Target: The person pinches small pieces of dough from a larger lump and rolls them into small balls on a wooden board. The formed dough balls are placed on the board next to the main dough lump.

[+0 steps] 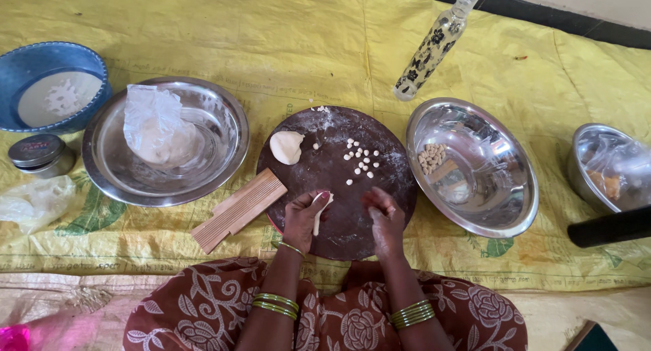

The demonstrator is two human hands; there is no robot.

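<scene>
A round dark wooden board point(339, 208) lies in front of me on the yellow sheet. My left hand point(304, 219) grips a thin rope of pale dough point(317, 215) over the board's near edge. My right hand point(383, 215) rests beside it with fingers curled; I cannot tell if it pinches a bit of dough. Several tiny dough balls point(361, 161) are scattered on the board's middle. A lump of dough point(286, 147) sits at the board's upper left. A ridged wooden paddle point(239, 209) leans on the board's left edge.
A wide steel bowl point(224, 168) at left holds dough in a plastic bag point(157, 127). A steel bowl point(502, 208) at right holds several shaped pieces point(432, 158). Around them are a blue bowl point(41, 117), small tin point(39, 153), patterned bottle point(434, 46) and another steel bowl point(583, 168).
</scene>
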